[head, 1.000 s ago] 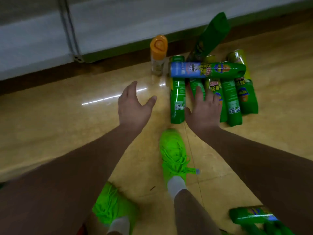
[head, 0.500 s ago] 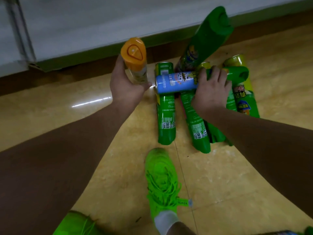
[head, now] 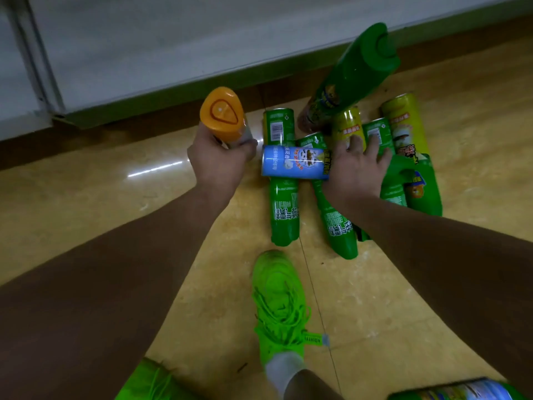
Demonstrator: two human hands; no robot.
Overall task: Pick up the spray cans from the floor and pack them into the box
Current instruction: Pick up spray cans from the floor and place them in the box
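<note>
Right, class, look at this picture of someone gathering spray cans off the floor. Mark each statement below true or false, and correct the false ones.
1. The left hand grips the orange-capped can. True.
2. The right hand is empty and flat on the floor. False: it holds the blue-and-green can, which lies crosswise over the cans on the floor.
3. The tall green can behind the pile stands on its base. True.
4. The shoe between the arms is red. False: it is bright green.
5. A cardboard box sits next to the pile. False: no box is in view.
</note>
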